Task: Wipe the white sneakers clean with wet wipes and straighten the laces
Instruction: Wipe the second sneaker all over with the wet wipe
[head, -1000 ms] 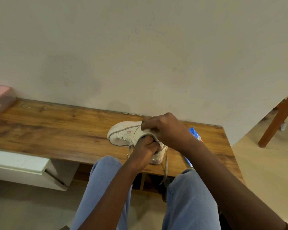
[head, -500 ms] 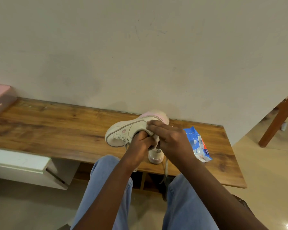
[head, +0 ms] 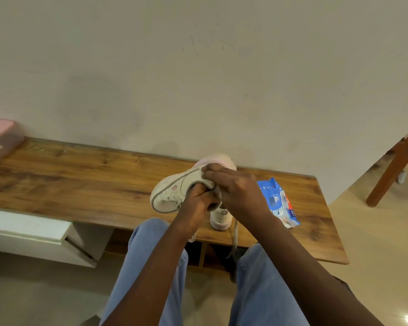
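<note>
While the left hand (head: 196, 204), clamped inside the sneaker (head: 172, 192), steadies it above the tabletop (head: 80, 184), the right hand (head: 238, 196) pinches its collar, presumably wiping.

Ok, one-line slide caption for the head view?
Left hand and right hand hold a white lace-up sneaker over the brown wooden bench, blue wet-wipe pack alongside.

Seen from my remote station: a wood-grain bench top (head: 80, 184) with a low satin sheen, under a matt, scuffed painted wall (head: 198, 78). The white sneaker (head: 170, 194) looks like smooth leather or its imitation, the wipes pack (head: 279, 203) like glossy, crinkled plastic film. The trousers (head: 269, 290) are soft blue denim; the floor (head: 375, 231) gleams.
</note>
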